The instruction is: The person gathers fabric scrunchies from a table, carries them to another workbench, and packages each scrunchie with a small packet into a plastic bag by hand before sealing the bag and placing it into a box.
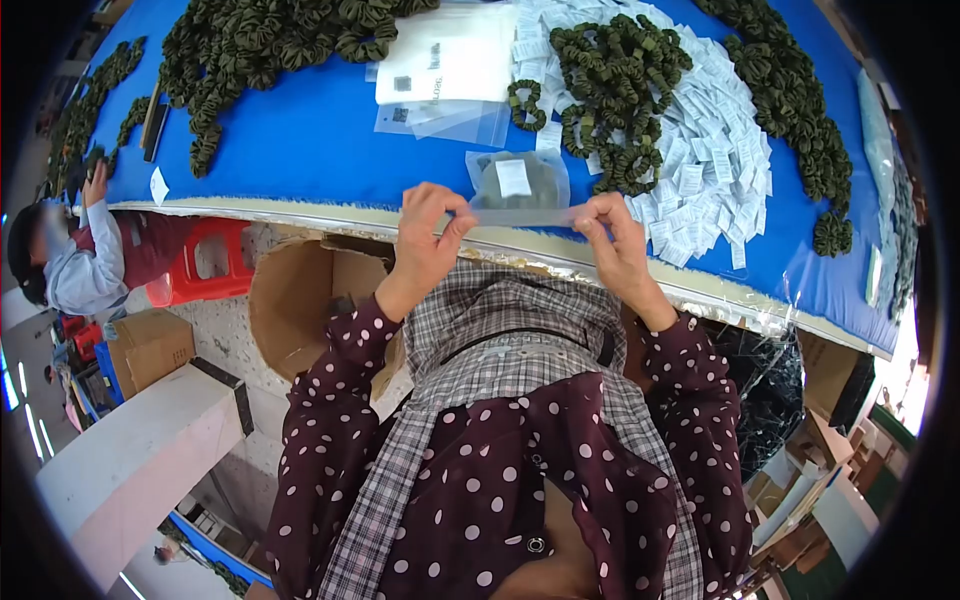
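Note:
Between my hands a clear plastic bag (478, 178) lies at the table's front edge, with a dark green scrunchie and a white label (513, 177) inside. My left hand (432, 228) pinches one end of the bag's near edge. At the opposite end, my right hand (612, 238) pinches the same edge between thumb and fingers, so the strip is stretched straight. Just beyond the bag lie a pile of green scrunchies (625, 85) and a heap of small white labels (705, 165). A stack of flat plastic bags (445, 60) sits behind it.
A big heap of green scrunchies (260, 50) covers the back left of the blue table (310, 150); more scrunchies (800, 130) run down the right. A co-worker (90, 245) sits at the left near a red stool (205, 265). A cardboard box (300, 300) stands below the table.

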A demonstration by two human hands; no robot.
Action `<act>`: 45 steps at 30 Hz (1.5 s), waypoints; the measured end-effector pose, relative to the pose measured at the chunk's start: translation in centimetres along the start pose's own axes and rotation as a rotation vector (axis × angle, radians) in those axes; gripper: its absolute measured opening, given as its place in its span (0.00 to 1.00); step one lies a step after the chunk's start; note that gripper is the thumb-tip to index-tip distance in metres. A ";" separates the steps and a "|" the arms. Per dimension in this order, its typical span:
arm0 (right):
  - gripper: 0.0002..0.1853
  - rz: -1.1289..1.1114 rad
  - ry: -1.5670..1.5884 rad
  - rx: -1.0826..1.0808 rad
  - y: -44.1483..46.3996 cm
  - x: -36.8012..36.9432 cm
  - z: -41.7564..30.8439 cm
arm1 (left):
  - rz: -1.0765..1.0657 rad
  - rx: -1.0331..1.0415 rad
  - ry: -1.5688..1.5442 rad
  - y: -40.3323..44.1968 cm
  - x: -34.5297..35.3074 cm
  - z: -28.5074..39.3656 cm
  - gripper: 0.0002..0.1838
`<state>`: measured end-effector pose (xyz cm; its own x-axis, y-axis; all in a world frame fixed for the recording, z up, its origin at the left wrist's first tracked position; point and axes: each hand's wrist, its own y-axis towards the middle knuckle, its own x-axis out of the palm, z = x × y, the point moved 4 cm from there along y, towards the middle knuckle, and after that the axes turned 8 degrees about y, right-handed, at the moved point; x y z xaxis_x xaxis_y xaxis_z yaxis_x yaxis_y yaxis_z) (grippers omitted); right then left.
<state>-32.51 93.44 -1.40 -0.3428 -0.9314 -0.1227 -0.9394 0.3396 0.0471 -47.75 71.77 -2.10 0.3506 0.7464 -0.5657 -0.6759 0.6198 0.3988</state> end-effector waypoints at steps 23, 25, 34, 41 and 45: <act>0.16 0.316 -0.603 -0.050 -1.3 4.5 0.0 | 0.050 -0.257 0.506 -2.9 2.5 2.2 0.14; 0.24 0.192 -0.891 -0.271 -1.8 6.3 -1.4 | 0.002 -0.121 0.671 -2.2 3.0 4.2 0.20; 0.32 0.062 -0.893 -0.259 -3.0 7.4 0.3 | -0.002 -0.231 0.140 -2.3 3.3 4.3 0.31; 0.16 0.106 -0.654 -0.402 2.1 3.5 -1.7 | -0.297 -0.558 -0.260 -4.1 -9.5 0.9 0.30; 0.13 0.254 -0.924 -0.408 9.2 2.3 -0.6 | -0.599 -0.729 0.138 -6.2 -16.2 -0.3 0.26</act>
<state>-41.93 94.36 -0.61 -0.5600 -0.3170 -0.7654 -0.8263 0.2814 0.4879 -49.44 55.79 4.39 0.7218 0.2900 -0.6284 -0.6628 0.5510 -0.5070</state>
